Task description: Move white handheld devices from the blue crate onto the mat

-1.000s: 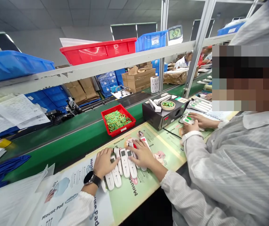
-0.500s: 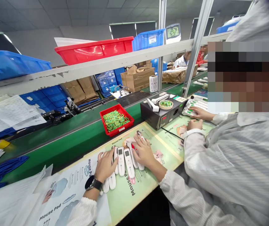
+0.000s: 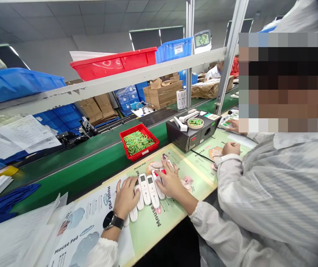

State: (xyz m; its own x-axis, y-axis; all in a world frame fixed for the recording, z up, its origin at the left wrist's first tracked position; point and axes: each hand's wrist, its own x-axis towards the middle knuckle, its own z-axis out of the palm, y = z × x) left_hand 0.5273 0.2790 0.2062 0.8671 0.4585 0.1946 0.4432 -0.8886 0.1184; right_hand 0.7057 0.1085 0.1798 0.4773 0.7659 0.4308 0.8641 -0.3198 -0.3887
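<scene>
A row of white handheld thermometers with small grey screens lies side by side on the green printed mat. My left hand, a black watch at its wrist, rests over the left end of the row. Its fingers are stretched out and the thumb is apart, hiding parts of the units beneath. On the right end lies my right hand, fingers spread over the tops of several units. Red patches show under those fingers. Neither hand is closed round a unit.
Beyond the mat sits a red tray of small green-yellow batteries, on the edge of a green conveyor. A black box bears a round dish. At right, a co-worker's hand is near. A shelf rail holds bins overhead.
The view has shifted slightly. My left hand has its fingers more together and covers the left units a little more. My right hand stays on the row. The co-worker's far hand has moved away to the right.
</scene>
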